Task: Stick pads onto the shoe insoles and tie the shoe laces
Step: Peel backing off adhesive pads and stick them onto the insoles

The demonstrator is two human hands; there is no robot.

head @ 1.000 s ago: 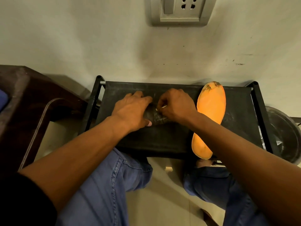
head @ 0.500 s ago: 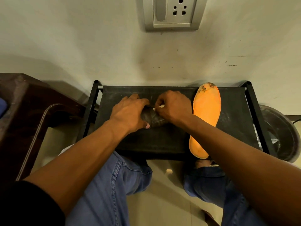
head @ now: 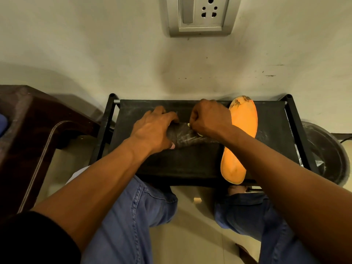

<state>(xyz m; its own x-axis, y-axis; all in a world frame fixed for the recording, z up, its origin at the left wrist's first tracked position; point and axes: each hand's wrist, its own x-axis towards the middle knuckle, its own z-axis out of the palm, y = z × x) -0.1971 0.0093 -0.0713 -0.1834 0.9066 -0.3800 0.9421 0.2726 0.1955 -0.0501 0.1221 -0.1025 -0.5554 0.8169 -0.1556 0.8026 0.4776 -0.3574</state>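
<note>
Pinching a small pale pad [head: 198,132], the right hand [head: 209,119] meets the dark grey insole [head: 187,137], lying crosswise on the black surface [head: 272,134]; left hand [head: 153,128] grips its left end.
</note>
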